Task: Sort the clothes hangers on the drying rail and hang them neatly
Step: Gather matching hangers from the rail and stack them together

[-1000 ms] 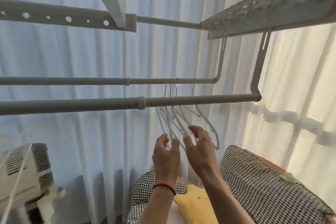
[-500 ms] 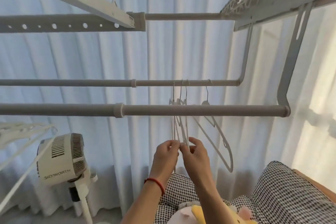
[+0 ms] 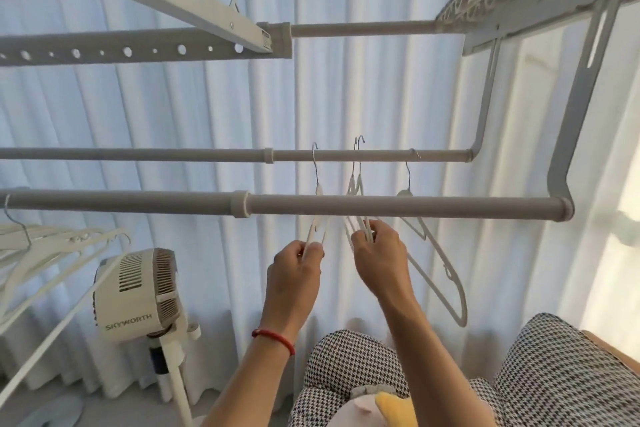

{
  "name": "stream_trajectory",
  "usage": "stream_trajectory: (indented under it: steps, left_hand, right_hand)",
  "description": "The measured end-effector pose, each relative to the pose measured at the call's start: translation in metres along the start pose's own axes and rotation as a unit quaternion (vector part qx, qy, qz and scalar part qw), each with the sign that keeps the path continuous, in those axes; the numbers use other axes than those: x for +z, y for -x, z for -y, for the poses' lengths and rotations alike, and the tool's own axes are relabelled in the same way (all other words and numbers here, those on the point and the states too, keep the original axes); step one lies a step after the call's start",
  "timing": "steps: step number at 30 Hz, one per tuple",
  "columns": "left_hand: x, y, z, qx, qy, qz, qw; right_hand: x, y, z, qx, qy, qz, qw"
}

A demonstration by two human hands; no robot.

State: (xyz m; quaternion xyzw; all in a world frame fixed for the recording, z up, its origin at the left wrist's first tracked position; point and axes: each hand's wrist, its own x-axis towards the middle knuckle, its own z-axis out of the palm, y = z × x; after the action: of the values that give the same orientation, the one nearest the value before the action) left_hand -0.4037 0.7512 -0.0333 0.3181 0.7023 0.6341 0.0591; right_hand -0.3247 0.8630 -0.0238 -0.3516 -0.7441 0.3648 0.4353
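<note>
Several white plastic hangers with metal hooks hang from the far grey rail, behind the near rail. My left hand pinches the lower part of one hanger, which sits apart on the left. My right hand grips two hangers held close together; their hooks rise slightly above the far rail. A fourth hanger hangs free at the right, turned sideways. A cluster of white hangers hangs on the near rail at the far left.
A white Skyworth fan on a stand is at lower left. Houndstooth cushions and a pink and yellow soft toy lie below my arms. White curtains hang behind. The rack's upper frame is overhead.
My hands were together on the bunched hangers; now they have spread apart, the left one pulling a hanger leftwards along the far rail. The view tilted slightly down and left.
</note>
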Motion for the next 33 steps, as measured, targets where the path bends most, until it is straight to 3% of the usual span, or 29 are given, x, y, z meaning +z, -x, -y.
stream_trajectory:
  steps: [13, 20, 24, 29, 33]
  left_hand:
    - [-0.036, -0.005, 0.022, 0.042, -0.092, -0.019, 0.995]
    - [-0.039, 0.02, 0.044, 0.098, -0.098, -0.038, 0.99]
    - [-0.059, 0.055, 0.098, 0.065, -0.145, -0.048, 0.986]
    - [-0.112, 0.086, 0.163, -0.042, -0.201, -0.008, 0.979]
    - [-0.167, 0.109, 0.206, -0.118, -0.245, 0.047, 0.961]
  right_hand:
    - [0.008, 0.044, -0.1, 0.121, 0.105, 0.169, 0.973]
    - [0.01, 0.073, -0.11, 0.068, 0.021, 0.193, 0.979]
    - [0.002, 0.084, -0.112, 0.048, -0.022, 0.251, 0.967]
    - [-0.024, 0.112, -0.139, 0.095, -0.166, 0.356, 0.915]
    - [-0.037, 0.143, -0.16, 0.176, -0.269, 0.455, 0.83]
